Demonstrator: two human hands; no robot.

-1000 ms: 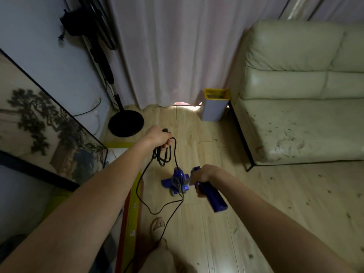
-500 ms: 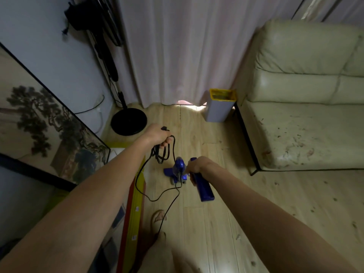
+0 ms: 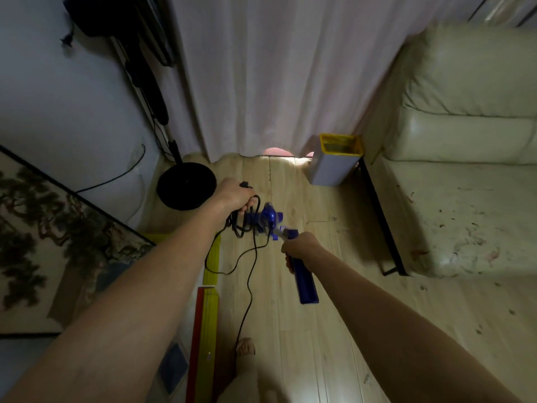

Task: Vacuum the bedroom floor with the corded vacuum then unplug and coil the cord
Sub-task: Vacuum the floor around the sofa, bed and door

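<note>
My left hand (image 3: pixel 236 194) gripped several loops of the black cord (image 3: pixel 247 257), so the slack stayed clear of the vacuum (image 3: pixel 268 221). My right hand (image 3: pixel 300 247) held the blue handle beside it. The vacuum stood on the floor (image 3: pixel 334 330), between the fan base (image 3: pixel 186 184) and the sofa (image 3: pixel 459 184).

Left hand (image 3: pixel 234 193): your arm reaches forward, fingers curled round gathered cord (image 3: pixel 247 274) loops.
Right hand (image 3: pixel 302 247): your arm extended, fist wrapped round the blue vacuum handle (image 3: pixel 303 282).
</note>
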